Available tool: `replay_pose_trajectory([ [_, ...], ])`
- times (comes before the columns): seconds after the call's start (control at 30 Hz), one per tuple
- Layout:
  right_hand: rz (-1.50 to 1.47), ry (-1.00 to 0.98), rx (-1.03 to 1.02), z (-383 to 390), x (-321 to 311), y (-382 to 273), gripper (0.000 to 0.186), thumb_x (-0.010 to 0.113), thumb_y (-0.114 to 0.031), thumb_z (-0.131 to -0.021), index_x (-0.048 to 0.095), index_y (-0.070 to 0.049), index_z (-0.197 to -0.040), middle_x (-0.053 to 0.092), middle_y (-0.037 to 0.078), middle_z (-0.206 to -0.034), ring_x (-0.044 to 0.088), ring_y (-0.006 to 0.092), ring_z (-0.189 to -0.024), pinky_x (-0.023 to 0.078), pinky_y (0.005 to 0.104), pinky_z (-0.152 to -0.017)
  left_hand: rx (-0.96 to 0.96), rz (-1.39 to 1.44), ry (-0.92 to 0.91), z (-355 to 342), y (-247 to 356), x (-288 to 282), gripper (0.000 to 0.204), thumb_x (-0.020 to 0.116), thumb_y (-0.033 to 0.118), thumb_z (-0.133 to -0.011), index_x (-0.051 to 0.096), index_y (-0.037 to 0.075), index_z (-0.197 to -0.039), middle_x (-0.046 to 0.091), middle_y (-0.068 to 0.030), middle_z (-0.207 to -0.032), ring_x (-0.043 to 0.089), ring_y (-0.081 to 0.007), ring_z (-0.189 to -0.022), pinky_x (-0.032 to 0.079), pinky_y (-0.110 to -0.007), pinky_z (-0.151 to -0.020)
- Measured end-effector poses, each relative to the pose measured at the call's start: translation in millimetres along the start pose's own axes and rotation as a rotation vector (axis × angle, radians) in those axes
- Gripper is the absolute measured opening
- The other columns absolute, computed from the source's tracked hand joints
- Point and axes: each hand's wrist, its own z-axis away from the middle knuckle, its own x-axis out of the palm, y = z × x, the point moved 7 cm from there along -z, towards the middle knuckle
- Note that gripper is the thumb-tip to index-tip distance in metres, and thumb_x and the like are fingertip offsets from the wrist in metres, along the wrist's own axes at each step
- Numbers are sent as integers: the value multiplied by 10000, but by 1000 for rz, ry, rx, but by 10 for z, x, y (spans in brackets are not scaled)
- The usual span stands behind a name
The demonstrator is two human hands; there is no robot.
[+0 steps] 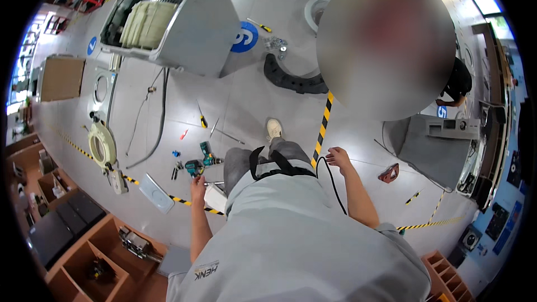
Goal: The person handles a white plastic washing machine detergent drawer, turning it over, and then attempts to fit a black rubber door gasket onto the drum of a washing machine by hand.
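My left hand (197,189) is low at the left with its fingers closed. From it a thin metal rod (215,183) sticks out to the right; its other end is hidden in the hand. Just beyond lie a teal and black power drill (194,168) and a second teal tool (208,155) on the floor. A white box-like piece (215,197) sits beside my left leg. On the other side, my right hand (338,157) hangs in the air, fingers apart and holding nothing. A black cable (334,183) curves down beside it.
A tilted washing machine cabinet (198,28) with a cream tub (148,25) stands ahead left. A black curved counterweight (293,78), screwdrivers (202,120) and a grey hose (163,117) lie on the floor. At right are another grey cabinet (436,148) and a partly blurred person (460,81).
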Motion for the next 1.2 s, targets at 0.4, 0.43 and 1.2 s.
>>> replay_pose_trajectory([
  [0.4, -357, 101, 78, -250, -172, 216, 327, 611, -268, -888, 561, -6, -1077, 613, 91, -807, 617, 183, -662, 524, 325, -596, 380, -307, 346, -660, 2747, 47, 558, 628, 316, -886, 445, -15, -1296, 452, -284, -1233, 493, -391, -1106, 408, -441, -951],
  [0.43, -380, 111, 89, -250, -151, 120, 339, 609, -267, -888, 550, -5, -1094, 614, 96, -818, 621, 191, -672, 526, 326, -606, 461, -310, 414, -679, 3119, 15, 551, 622, 308, -892, 441, -23, -1295, 438, -283, -1254, 478, -398, -1129, 395, -445, -965],
  [1.2, -274, 140, 111, -1573, 324, -4136, 317, 570, -274, -911, 592, -5, -1077, 620, 88, -827, 620, 170, -695, 515, 302, -600, 942, -291, 406, -2327, 8891, 861, 414, 544, 277, -938, 504, -11, -1233, 392, -297, -1338, 349, -431, -1266, 294, -491, -1051],
])
